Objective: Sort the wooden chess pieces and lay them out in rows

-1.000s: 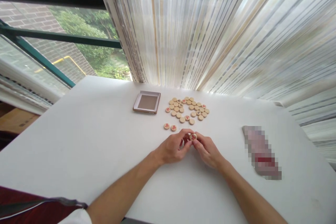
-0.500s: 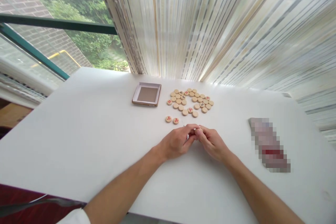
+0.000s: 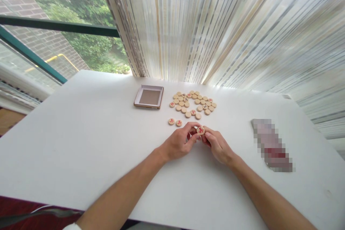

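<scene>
Between my two hands is a round wooden Chinese chess piece (image 3: 200, 130), its red character facing up toward me. My left hand (image 3: 181, 141) pinches its left side with thumb and fingers. From the other side, my right hand (image 3: 219, 145) is closed with its thumb and fingertips at the piece's right edge. Two pieces with red characters, one (image 3: 171, 122) beside the other (image 3: 179, 123), lie just beyond my left hand. Farther back is a loose cluster of pieces (image 3: 181, 103), mostly blank side up, a few showing red or black characters.
A shallow open box lid (image 3: 138, 97) lies left of the cluster on the white table (image 3: 81, 143). To the right is a pixelated flat object (image 3: 272, 147). A striped string curtain (image 3: 183, 25) hangs along the table's back edge, with a window at the left.
The piece, mostly hidden by my fingers before, now shows its red character between my hands. My right hand's fingers have shifted to its edge. The view has moved slightly.
</scene>
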A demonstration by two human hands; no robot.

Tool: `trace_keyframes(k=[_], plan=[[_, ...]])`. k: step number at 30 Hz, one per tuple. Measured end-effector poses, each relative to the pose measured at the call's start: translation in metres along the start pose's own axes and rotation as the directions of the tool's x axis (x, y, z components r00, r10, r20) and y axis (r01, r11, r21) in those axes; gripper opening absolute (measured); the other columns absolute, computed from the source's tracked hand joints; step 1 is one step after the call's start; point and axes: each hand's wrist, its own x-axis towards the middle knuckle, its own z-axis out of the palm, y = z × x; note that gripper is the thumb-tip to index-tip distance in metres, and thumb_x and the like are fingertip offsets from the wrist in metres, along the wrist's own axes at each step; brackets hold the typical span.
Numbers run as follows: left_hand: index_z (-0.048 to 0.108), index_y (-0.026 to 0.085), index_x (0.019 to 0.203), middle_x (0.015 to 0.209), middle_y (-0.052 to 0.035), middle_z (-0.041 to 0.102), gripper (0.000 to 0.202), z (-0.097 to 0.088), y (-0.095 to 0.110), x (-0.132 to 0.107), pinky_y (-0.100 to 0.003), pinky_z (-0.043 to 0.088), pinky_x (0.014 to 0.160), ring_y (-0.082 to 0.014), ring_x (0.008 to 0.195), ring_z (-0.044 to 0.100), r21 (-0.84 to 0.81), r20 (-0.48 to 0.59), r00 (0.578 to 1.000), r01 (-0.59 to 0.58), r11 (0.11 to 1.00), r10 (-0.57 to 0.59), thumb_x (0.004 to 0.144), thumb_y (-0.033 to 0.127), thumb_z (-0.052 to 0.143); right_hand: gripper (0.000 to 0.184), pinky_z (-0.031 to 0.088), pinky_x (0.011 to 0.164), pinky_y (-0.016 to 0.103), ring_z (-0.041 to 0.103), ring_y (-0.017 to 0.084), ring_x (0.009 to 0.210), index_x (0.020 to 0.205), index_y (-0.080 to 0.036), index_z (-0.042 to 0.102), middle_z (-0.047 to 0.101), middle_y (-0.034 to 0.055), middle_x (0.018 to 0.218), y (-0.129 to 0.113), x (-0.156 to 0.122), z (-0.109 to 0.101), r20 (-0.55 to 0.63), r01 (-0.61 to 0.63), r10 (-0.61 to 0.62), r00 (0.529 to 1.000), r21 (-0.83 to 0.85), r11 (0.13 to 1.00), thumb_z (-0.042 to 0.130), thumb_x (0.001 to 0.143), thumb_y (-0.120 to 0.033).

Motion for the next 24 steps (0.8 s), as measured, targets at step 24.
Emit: trace_keyframes(k=[24], plan=[[0.049,0.018,0.12,0.08,-0.0005,0.055,0.025,-0.007,0.003,0.001,-0.027,0.049,0.074,-0.0134,0.077,0.057,-0.072,-0.03,0.999,0.039,0.997,-0.041,0.1,0.033,0.049,0.027,0.036,0.056,0.027,0.044,0.014,0.056,0.094,-0.023,0.047,0.049,-0.0041,0.065,-0.006,-0.002,0.005,-0.005,-0.043,0.042,0.999,-0.073,0.996,0.032,0.106,-0.043]])
